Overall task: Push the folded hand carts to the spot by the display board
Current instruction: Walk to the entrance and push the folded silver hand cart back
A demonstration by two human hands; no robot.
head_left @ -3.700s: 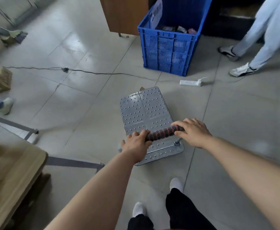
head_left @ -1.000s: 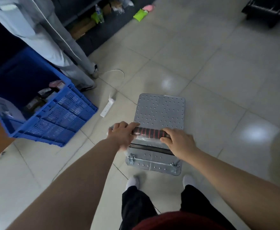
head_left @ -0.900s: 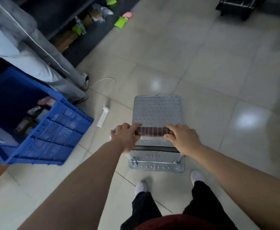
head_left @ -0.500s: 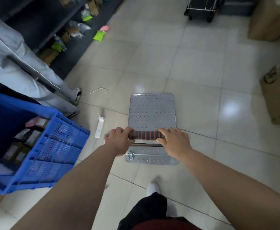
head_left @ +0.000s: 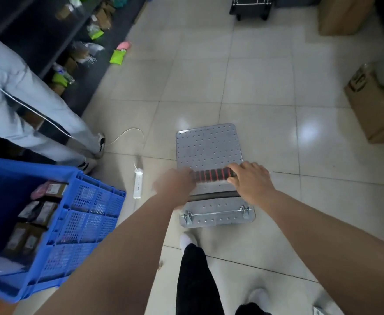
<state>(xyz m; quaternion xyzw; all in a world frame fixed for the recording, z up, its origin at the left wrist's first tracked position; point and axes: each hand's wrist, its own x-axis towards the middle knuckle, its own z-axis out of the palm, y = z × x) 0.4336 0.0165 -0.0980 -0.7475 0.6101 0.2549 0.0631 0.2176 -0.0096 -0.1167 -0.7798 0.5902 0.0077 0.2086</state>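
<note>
Flat grey hand cart (head_left: 209,151) low on the tiled floor (head_left: 266,92), studded deck pointing away, just ahead of the feet. Red-and-black ribbed handle (head_left: 212,175) raised across the near part of the deck. Right hand (head_left: 251,181) at the right end of the handle, fingers curled and clamped around it. Left hand (head_left: 175,186) at the left end, blurred; fingers seem wrapped on the handle, but cannot tell for sure. White power strip (head_left: 138,184) lying just left of the cart, not touching. Blue crate (head_left: 72,221) with small boxes inside further left. Legs of another person (head_left: 38,114) near the crate. Cardboard box (head_left: 375,105) well apart on the right. Black cart (head_left: 250,6) far ahead.
</note>
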